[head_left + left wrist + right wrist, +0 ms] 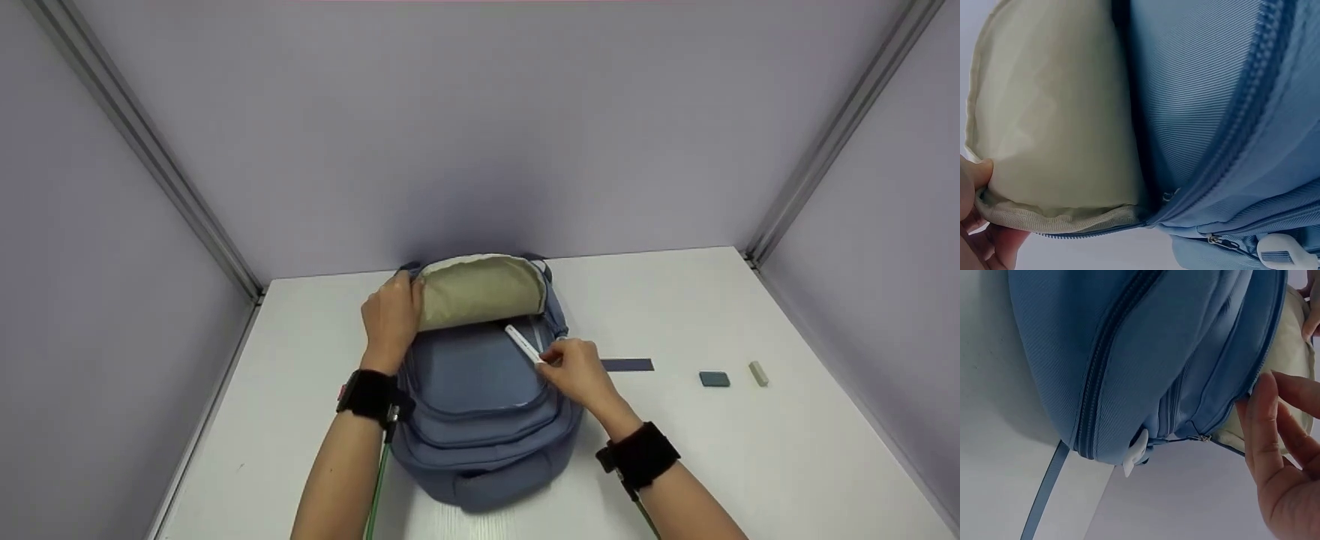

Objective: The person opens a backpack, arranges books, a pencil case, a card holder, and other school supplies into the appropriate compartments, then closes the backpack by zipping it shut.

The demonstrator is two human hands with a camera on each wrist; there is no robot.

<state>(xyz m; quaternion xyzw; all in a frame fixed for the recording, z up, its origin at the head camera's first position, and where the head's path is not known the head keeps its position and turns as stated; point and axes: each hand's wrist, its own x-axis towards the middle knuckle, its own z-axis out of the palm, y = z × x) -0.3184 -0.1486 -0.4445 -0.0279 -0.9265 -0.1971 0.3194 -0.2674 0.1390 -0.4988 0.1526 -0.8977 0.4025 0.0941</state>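
A blue backpack [480,427] lies on the white table, its front pocket unzipped. My left hand [391,311] pinches the left edge of the pocket flap [480,292], folded back so that its cream lining shows. In the left wrist view, the thumb of the left hand [982,219] presses on the lining near the zip edge. Over the right side of the pocket, my right hand [576,369] holds a slim white stick [523,343] by its near end. The stick's far end points at the pocket opening. In the right wrist view, the right hand [1280,439] hides the stick.
To the right on the table lie a small dark teal block [714,379] and a small pale block [758,373]. A blue strap [628,365] sticks out from the backpack's right side. Pale panels [480,135] stand behind the table and at both sides.
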